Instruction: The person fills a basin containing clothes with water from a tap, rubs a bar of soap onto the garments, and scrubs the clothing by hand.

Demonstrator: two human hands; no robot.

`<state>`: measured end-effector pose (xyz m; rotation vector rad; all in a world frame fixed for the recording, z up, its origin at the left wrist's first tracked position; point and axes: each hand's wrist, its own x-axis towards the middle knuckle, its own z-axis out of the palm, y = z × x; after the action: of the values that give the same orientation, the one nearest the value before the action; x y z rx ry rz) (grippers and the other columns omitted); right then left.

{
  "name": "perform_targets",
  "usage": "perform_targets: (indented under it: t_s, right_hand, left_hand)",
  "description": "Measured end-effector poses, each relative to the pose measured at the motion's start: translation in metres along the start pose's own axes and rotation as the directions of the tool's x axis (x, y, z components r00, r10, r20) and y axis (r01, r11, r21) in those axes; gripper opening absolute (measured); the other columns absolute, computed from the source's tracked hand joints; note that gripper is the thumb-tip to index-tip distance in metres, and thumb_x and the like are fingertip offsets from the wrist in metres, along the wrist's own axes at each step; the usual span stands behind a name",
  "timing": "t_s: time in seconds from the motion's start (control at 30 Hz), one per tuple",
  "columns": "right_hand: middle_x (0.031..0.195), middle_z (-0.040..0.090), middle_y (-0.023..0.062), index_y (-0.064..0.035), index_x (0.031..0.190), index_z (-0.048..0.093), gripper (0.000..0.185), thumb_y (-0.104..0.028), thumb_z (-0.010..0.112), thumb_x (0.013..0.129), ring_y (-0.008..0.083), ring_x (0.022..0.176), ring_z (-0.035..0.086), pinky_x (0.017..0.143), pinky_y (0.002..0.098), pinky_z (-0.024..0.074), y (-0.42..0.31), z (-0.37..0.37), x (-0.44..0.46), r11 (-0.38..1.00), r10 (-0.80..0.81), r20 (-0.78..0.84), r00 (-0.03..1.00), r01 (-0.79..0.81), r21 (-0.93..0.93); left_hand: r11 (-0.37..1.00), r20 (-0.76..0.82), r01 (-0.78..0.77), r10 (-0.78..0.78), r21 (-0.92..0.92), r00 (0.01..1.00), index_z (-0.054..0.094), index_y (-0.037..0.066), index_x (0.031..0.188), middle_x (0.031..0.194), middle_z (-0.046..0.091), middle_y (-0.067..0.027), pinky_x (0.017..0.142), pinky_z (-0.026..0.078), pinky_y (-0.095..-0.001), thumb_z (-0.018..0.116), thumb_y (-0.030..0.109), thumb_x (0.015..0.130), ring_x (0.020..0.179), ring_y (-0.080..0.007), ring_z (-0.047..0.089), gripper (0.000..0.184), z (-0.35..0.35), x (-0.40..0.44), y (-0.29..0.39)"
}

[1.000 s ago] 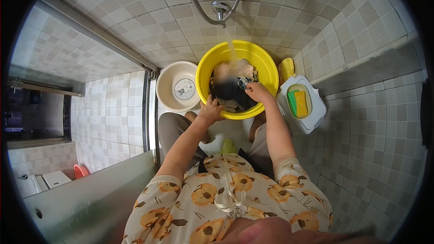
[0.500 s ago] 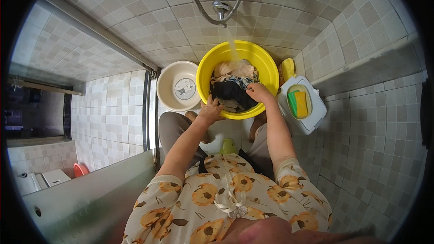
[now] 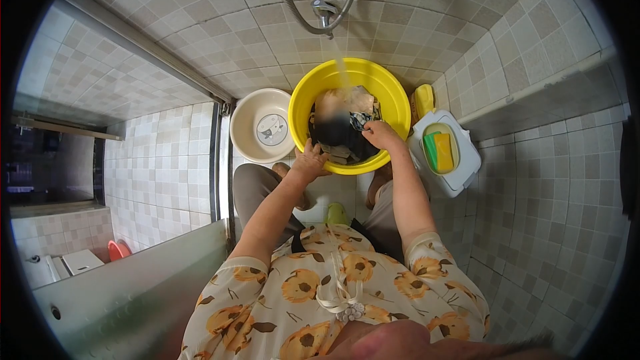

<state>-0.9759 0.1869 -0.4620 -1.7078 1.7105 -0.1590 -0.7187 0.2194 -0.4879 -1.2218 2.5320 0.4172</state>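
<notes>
Head view shows the right hand (image 3: 380, 135) pinching a patterned cloth (image 3: 358, 121) between thumb and fingers, inside the yellow tub (image 3: 392, 90). The left hand (image 3: 310, 162) lies over the tub's near left edge, fingers spread inward; from where I stand, I cannot tell whether it grips the rim or merely rests there. Water (image 3: 341, 70) falls from the wall faucet (image 3: 325, 13) onto the far part of the load, where a pale cloth (image 3: 362, 101) lies. The middle of the heap is blurred, and I cannot make out how deep the water is.

What worries me first is the running faucet: left on long enough, it could fill the tub past its rim and wet the brown shoes (image 3: 378, 185) close by. The patterned cloth lies against a dark cloth (image 3: 333, 135), so a hard tug could drag both up together and throw drops outward. If it is soaked, it could also slip from so small a pinch. Should the left hand bear down too heavily, the tub might tip towards the knees. To the right, a careless elbow could knock the yellow block (image 3: 444, 153) and green block (image 3: 430, 151) off the white box (image 3: 471, 160)
</notes>
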Motion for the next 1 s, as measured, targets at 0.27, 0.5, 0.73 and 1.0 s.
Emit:
perform_targets:
  t_s: [0.27, 0.5, 0.73, 1.0]
  right_hand:
    - [0.102, 0.065, 0.0178, -0.0022, 0.108, 0.062, 0.031, -0.023, 0.057, 0.086, 0.0326, 0.093, 0.062, 0.081, 0.0377, 0.0485, 0.0026, 0.0013, 0.0, 1.0, 0.021, -0.005, 1.0, -0.021, 0.008]
    - [0.1, 0.065, 0.0182, -0.0027, 0.107, 0.062, 0.03, -0.023, 0.057, 0.085, 0.0331, 0.092, 0.062, 0.08, 0.0377, 0.0486, 0.0024, 0.0017, 0.0001, 0.999, 0.034, -0.014, 0.999, -0.034, 0.011]
    - [0.1, 0.065, 0.0191, -0.0025, 0.106, 0.063, 0.03, -0.023, 0.057, 0.084, 0.0341, 0.092, 0.062, 0.08, 0.0385, 0.0486, 0.0034, 0.0014, 0.0015, 1.0, 0.006, -0.013, 1.0, -0.006, 0.013]
    - [0.101, 0.065, 0.0192, -0.0031, 0.106, 0.063, 0.029, -0.022, 0.057, 0.084, 0.0346, 0.093, 0.061, 0.081, 0.0389, 0.0483, 0.0013, 0.0001, 0.0003, 1.0, 0.002, -0.015, 1.0, -0.002, 0.003]
  left_hand:
    - [1.0, 0.016, -0.001, 0.002, -0.022, 1.0, 0.056, 0.023, 0.123, 0.132, 0.044, -0.0132, 0.096, 0.03, -0.0656, 0.067, 0.051, 0.074, 0.131, -0.0419, 0.029, 0.058, -0.0046, 0.0, 0.0005]
    - [1.0, 0.034, -0.003, 0.004, -0.015, 0.999, 0.055, 0.023, 0.123, 0.132, 0.044, -0.0135, 0.096, 0.031, -0.0663, 0.067, 0.051, 0.074, 0.131, -0.0426, 0.029, 0.058, -0.0058, 0.0002, 0.0002]
    - [1.0, 0.021, -0.009, 0.01, -0.022, 1.0, 0.056, 0.02, 0.123, 0.132, 0.044, -0.0143, 0.095, 0.033, -0.0662, 0.066, 0.051, 0.074, 0.131, -0.0432, 0.029, 0.058, -0.0067, -0.0007, -0.0002]
    - [1.0, 0.028, -0.012, 0.013, -0.02, 1.0, 0.057, 0.02, 0.121, 0.13, 0.045, -0.0146, 0.096, 0.032, -0.0653, 0.066, 0.052, 0.074, 0.13, -0.0428, 0.029, 0.057, -0.0083, -0.0018, 0.0008]
